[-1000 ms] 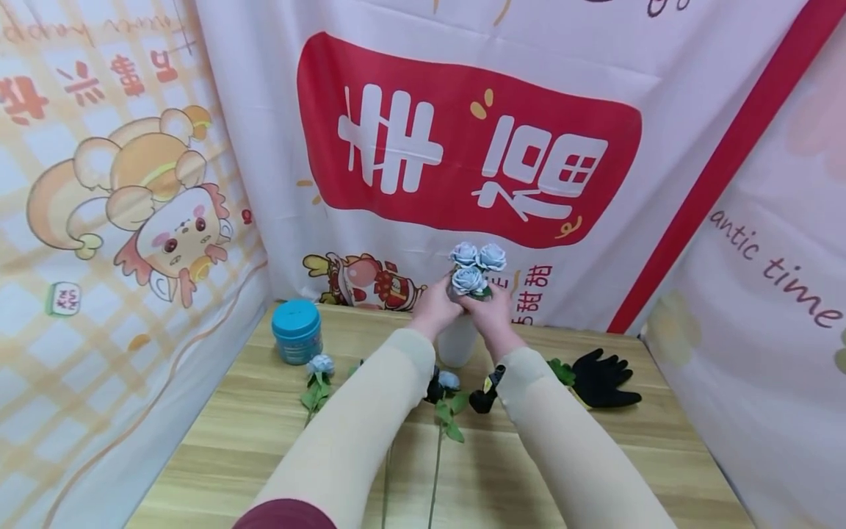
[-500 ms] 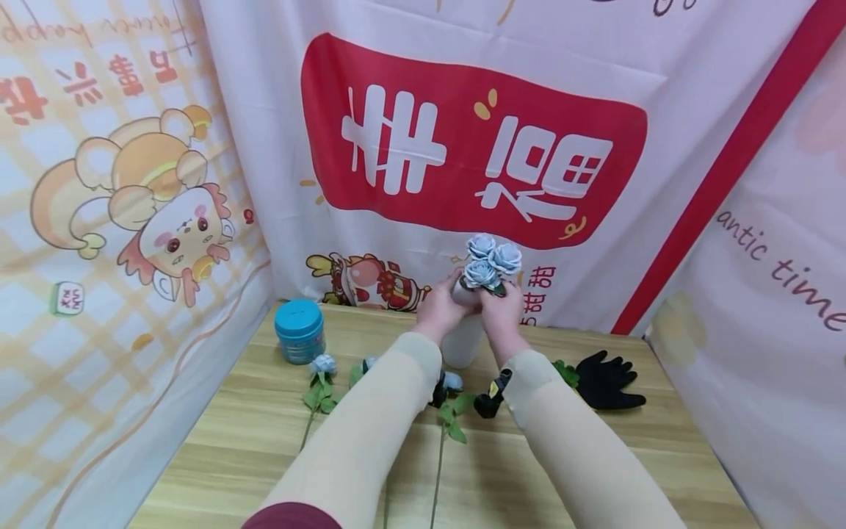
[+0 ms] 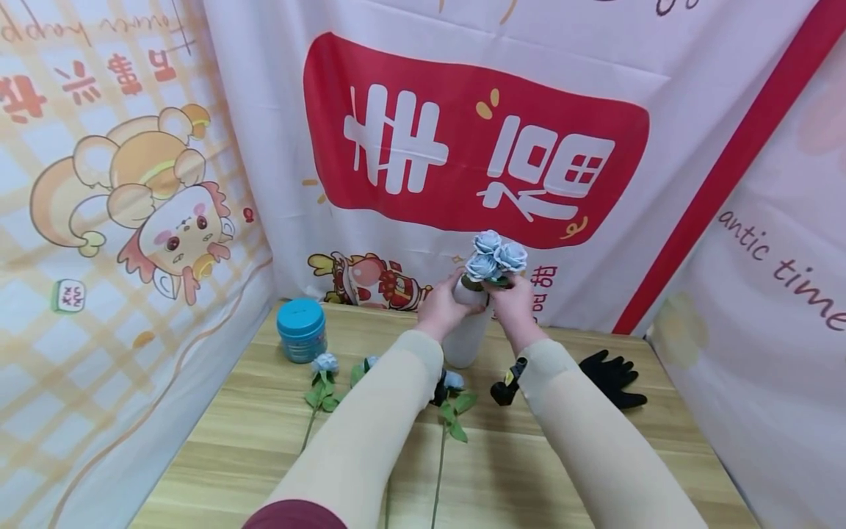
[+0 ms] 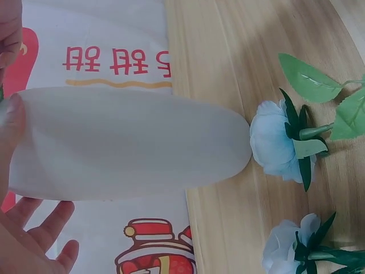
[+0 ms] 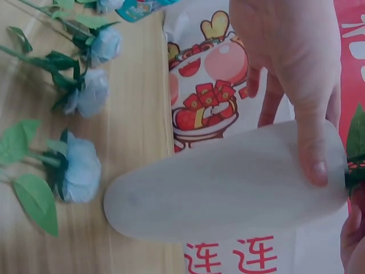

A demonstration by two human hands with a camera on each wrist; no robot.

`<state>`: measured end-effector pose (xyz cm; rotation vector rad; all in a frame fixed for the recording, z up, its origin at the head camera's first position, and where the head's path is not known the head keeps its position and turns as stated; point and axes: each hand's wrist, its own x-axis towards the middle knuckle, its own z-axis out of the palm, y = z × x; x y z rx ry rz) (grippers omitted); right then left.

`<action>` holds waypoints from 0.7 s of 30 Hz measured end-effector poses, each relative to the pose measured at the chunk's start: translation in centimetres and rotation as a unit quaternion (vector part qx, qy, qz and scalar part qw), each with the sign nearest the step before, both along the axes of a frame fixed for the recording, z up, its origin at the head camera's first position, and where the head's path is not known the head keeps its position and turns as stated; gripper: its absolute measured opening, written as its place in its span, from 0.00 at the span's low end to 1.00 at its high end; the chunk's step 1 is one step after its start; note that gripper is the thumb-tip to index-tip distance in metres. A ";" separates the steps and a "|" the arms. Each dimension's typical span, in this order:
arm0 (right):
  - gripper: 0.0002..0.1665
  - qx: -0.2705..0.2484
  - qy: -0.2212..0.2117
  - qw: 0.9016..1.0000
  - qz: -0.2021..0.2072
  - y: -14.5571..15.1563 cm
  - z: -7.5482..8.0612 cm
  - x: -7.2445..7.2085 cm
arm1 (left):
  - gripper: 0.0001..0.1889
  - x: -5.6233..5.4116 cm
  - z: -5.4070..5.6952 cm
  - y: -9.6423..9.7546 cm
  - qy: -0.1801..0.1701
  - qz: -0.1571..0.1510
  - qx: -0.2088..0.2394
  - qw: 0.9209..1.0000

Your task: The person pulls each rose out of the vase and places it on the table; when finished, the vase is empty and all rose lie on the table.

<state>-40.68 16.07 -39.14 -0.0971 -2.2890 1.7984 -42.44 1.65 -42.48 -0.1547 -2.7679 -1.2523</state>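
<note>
My left hand [image 3: 441,307] grips a tall white vase [image 3: 464,345] near its top, thumb on one side and fingers on the other. The vase stands at the back of the wooden table, its mouth partly covered by blooms. Three pale blue artificial roses [image 3: 510,257] cluster over the mouth. My right hand [image 3: 515,305] pinches them just below the heads, beside the rim. In the right wrist view, green leaves [image 5: 356,134] show above the right hand's fingertips [image 5: 351,228]. How far the stems reach into the vase is hidden.
More blue roses lie on the table [image 3: 218,470]: one [image 3: 324,364] at left, one [image 3: 454,380] near the vase base, and another partly behind the left sleeve. A turquoise tub [image 3: 302,330] stands back left. A black glove [image 3: 611,378] lies right. Printed cloth hangs behind.
Both hands and the roses have shifted right. The right hand has moved out from the vase, so more of the vase's upper part shows between the hands.
</note>
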 end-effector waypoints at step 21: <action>0.28 0.104 -0.027 0.987 0.115 1.4 1.7 -0.5 | 0.47 -0.3 -0.3 0.0 0.001 -0.003 0.014 1.000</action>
